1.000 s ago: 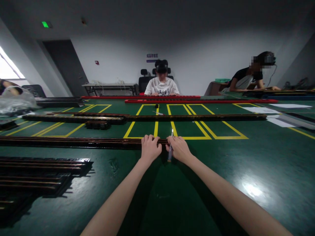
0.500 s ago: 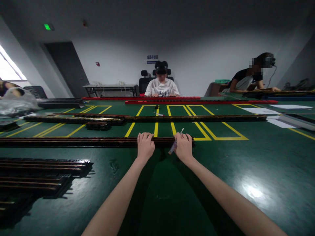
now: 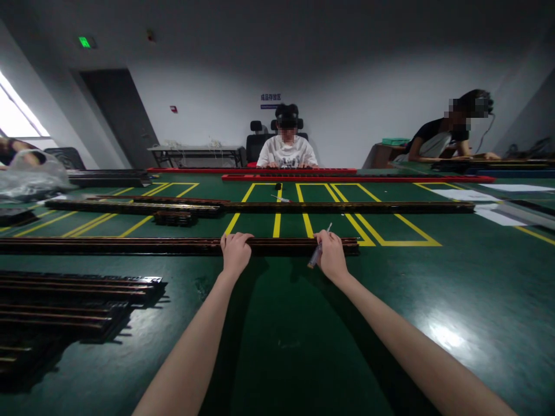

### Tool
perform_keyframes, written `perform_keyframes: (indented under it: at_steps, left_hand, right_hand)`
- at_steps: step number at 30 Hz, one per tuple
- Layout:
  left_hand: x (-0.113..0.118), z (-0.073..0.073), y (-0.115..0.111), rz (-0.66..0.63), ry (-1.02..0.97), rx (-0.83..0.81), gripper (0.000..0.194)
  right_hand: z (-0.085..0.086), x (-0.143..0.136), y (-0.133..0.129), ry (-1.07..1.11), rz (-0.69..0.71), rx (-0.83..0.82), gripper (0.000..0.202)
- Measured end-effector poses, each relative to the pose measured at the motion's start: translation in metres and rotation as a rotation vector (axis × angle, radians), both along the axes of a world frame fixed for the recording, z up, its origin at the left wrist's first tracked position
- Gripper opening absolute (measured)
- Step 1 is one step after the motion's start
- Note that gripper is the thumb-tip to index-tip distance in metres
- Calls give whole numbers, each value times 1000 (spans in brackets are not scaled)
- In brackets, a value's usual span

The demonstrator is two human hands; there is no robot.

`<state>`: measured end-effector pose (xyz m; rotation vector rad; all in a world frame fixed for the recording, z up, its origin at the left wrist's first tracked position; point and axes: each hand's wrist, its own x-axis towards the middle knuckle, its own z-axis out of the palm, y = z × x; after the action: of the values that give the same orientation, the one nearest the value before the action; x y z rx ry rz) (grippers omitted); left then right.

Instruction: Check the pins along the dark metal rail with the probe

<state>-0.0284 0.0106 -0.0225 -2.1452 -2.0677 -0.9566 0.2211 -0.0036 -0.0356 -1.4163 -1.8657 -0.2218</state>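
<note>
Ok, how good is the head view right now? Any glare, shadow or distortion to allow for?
Head view: hard glare on the table beyond the right forearm, dark shadows between the forearms; window blown out; door leaning, likely lens distortion; stacked strips at lower left merge into black; left hand and right hand readable, fine detail soft.

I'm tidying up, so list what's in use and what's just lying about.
In use:
- long dark strips, under left hand and right hand
- slim tool, in the right hand

Lying about:
- front-left strips
- middle strips
- white papers
- plastic bag
</note>
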Motion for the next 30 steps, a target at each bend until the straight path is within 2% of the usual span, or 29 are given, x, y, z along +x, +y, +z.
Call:
perform_keyframes:
  at_steps: [4,7,16,21,25,30]
  left_hand:
    - [-1,4,-2,-29,21,-26,47]
    - [-2,4,-2,-49,32,-48,48]
    - [3,0,-3,-98,69,-62,47]
    - [14,2,-7,-126,83,-70,46]
    - [23,0,-6,-183,64,-62,46]
    - [27,-6,-3,-254,-23,-19,49]
  right_hand:
    - [-2,-2,2,-42,107,-20,21]
    - [-3,-3,3,-76,134,-62,20]
    - [2,-8,0,-183,61,-71,11]
    - [3,-9,-1,-214,36,-62,13]
    - [4,-8,-2,-178,18,-87,22]
    - [2,-5,-1,-57,-37,-114,20]
